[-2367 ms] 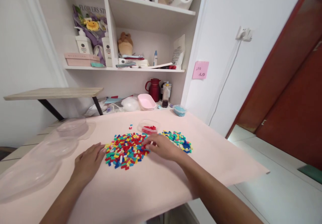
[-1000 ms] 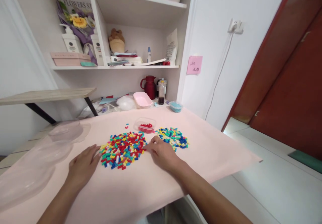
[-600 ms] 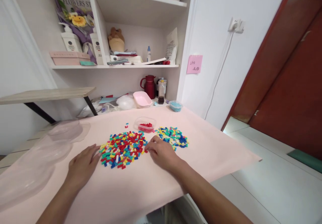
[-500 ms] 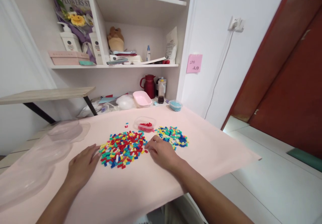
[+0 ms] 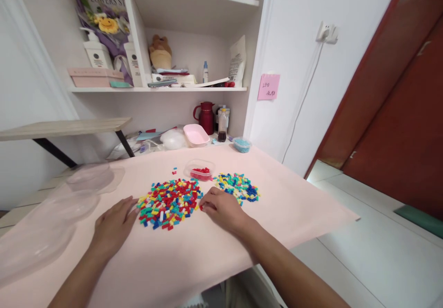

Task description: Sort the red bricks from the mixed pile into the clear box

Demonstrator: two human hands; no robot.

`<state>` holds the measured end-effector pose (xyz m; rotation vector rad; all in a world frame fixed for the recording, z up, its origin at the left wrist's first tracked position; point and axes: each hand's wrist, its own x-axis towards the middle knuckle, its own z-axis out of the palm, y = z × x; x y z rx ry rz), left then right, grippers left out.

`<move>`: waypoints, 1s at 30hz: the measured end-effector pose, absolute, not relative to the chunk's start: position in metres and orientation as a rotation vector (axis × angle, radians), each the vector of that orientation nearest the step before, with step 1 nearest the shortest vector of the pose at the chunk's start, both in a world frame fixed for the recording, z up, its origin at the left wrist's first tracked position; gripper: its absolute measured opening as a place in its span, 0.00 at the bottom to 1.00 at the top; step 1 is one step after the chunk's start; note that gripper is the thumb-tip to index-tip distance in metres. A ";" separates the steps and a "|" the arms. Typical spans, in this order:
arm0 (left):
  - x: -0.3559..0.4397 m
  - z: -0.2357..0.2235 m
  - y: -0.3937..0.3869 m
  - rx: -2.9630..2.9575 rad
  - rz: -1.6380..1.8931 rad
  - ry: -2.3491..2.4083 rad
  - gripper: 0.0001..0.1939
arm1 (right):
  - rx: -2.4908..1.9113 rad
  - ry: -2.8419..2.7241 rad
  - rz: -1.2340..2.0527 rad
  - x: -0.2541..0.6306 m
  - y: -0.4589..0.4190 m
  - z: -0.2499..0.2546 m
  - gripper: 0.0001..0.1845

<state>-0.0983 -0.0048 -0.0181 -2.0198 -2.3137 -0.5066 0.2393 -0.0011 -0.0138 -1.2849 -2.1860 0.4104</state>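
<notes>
A mixed pile of small toy bricks point(image 5: 169, 202) in red, yellow, green, blue and white lies on the pink tabletop point(image 5: 155, 262). My left hand point(image 5: 112, 225) rests flat on the table at the pile's left edge, its fingers stretched out and holding nothing. On the opposite side, my right hand point(image 5: 223, 208) is curled, thumb and fingertips together at a small red brick point(image 5: 201, 208) by the pile's edge. Behind the hands stands a clear plastic tub point(image 5: 188, 166) with red bricks point(image 5: 201, 173) inside. A second pile of bricks point(image 5: 238, 187), without obvious red, spreads beyond my right hand.
Clear plastic containers point(image 5: 74, 206) line the table's left side. A tub of light-blue pieces point(image 5: 241, 145) and a pink tray point(image 5: 196, 135) stand at the back, near a dark red jug point(image 5: 206, 117). Several stray bricks point(image 5: 175, 171) lie behind the big pile.
My right hand has drawn back from over the pile to its right edge, and its fingertips have closed in on a red brick there. My left hand stays put. The view has shifted slightly.
</notes>
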 end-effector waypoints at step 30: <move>-0.098 -0.021 -0.006 -2.018 -0.451 -2.396 0.28 | -1.309 -1.783 0.146 0.256 0.071 0.045 0.10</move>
